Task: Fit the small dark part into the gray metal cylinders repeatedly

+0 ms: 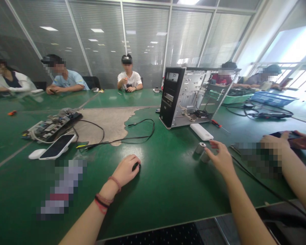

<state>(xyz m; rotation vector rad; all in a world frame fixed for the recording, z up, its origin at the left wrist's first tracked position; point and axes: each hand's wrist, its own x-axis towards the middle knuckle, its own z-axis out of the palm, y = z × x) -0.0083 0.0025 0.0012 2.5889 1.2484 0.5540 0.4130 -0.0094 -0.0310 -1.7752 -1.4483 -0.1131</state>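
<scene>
My left hand [127, 169] rests low over the green table with its fingers curled round a small dark object [135, 166], mostly hidden, whose kind I cannot make out. To the right, my right hand [221, 158] has its fingers spread beside two short metal cylinders [200, 148]. Its thumb is close to the cylinders; whether it touches them I cannot tell. One cylinder stands just behind the other, partly covered by the hand. A white rounded-edged box [201, 132], like a power bank, lies just beyond the fingers.
An open computer case [169, 98] stands beyond my right hand, near a screwdriver [216, 124]. At left lie a phone [58, 146], a circuit assembly [53, 126] and a black cable [142, 137]. A neighbour's hands [277, 144] work at right; green [229, 98] and blue [274, 99] baskets stand behind.
</scene>
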